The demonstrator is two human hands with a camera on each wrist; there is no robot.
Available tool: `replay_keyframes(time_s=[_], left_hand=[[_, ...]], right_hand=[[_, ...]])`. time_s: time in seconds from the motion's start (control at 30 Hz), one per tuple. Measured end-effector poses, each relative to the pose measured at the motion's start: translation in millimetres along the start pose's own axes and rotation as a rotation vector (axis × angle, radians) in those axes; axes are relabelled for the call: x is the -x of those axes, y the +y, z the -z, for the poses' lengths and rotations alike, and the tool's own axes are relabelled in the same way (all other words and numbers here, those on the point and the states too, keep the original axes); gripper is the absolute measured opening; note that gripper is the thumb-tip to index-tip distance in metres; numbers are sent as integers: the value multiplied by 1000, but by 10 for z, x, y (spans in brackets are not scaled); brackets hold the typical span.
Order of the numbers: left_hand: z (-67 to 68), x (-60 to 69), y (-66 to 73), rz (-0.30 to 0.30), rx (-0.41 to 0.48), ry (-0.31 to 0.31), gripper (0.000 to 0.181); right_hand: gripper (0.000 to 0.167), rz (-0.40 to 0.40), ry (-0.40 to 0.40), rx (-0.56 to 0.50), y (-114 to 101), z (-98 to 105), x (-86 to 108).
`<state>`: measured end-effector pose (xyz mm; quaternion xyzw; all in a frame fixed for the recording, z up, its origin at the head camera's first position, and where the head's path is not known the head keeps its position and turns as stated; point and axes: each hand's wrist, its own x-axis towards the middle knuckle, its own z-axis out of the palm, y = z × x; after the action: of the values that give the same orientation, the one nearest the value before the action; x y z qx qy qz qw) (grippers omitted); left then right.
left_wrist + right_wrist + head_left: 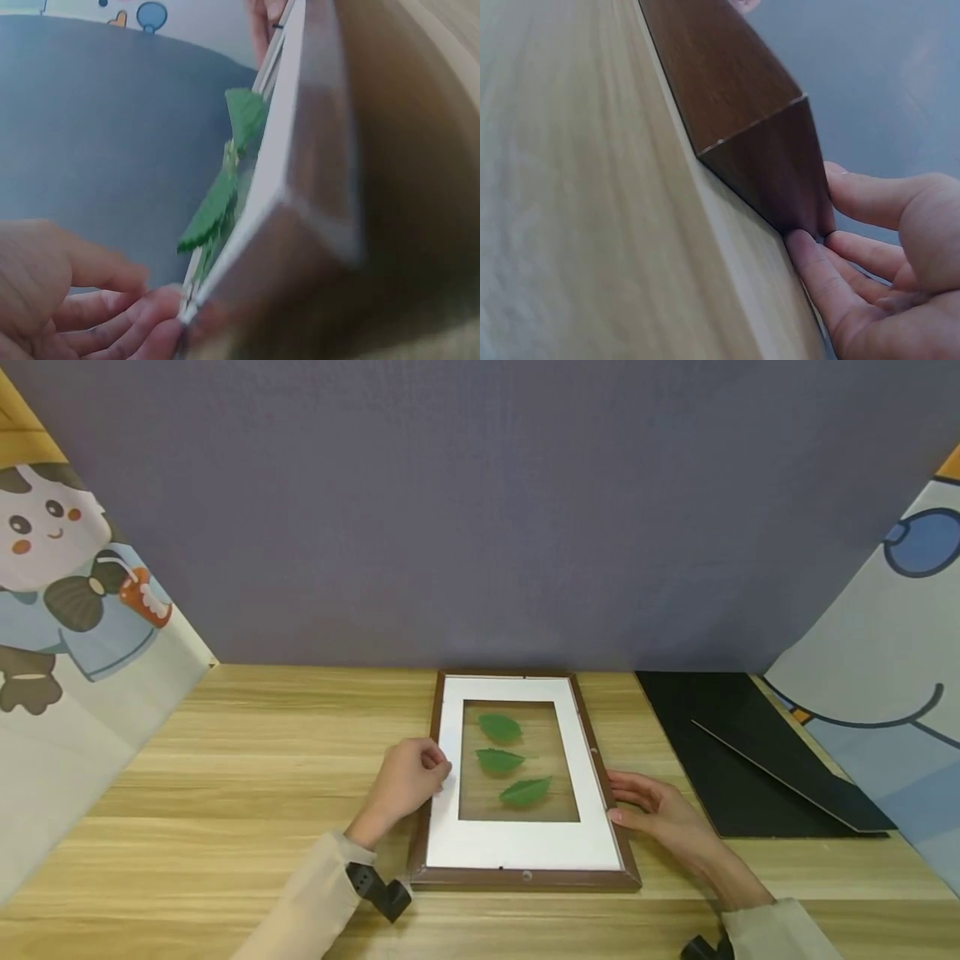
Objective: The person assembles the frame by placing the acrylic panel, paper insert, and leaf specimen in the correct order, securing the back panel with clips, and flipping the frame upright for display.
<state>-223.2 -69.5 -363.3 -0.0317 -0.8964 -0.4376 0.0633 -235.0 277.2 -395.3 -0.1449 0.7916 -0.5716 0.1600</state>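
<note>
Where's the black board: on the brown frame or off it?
Off. The head view shows the black board lying on the table right of the brown frame, whose white mat and leaves are visible.

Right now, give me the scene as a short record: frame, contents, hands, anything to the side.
brown frame: lying on the table
white mat: inside the frame
green leaves: three, spaced apart in the mat's opening
left hand: at the frame's left side
right hand: thumb and fingers on the frame's right side
black panel: right of the frame
</note>
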Motion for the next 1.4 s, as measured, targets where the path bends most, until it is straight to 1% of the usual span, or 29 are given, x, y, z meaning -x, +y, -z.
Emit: replay_keyframes(time_s=[0.13, 0.2, 0.3, 0.43, 0.53, 0.63, 0.87, 0.97, 1.13, 1.3, 1.4], left_hand=[[63, -5, -98, 11, -21, 75, 3], [82, 5, -149, 25, -3, 90, 7], [105, 28, -206, 59, 38, 83, 17], [124, 65, -263, 108, 72, 41, 27], [124, 93, -293, 135, 87, 10, 31], [113, 114, -313, 148, 105, 2, 32], [101, 140, -350, 154, 143, 20, 31], [110, 156, -361, 151, 159, 40, 31], [137, 182, -376, 159, 155, 72, 30], [144, 190, -393, 178, 146, 80, 31], [128, 189, -410, 176, 145, 84, 31]], right_hand=[[63, 15, -3, 3, -12, 12, -5], [62, 25, -2, 7, -21, 16, -7], [62, 32, -8, 14, -41, 23, -13], [63, 22, -19, 22, -71, 34, -22], [63, 22, -22, 51, -86, 31, -33], [63, 32, -25, 76, -87, 15, -49], [63, 34, -21, 80, -83, -42, -75], [64, 37, -19, 64, -101, -83, -88], [64, 39, -16, 36, -138, -162, -114], [63, 31, -11, 44, -146, -187, -136], [62, 31, -11, 60, -141, -177, -144]])
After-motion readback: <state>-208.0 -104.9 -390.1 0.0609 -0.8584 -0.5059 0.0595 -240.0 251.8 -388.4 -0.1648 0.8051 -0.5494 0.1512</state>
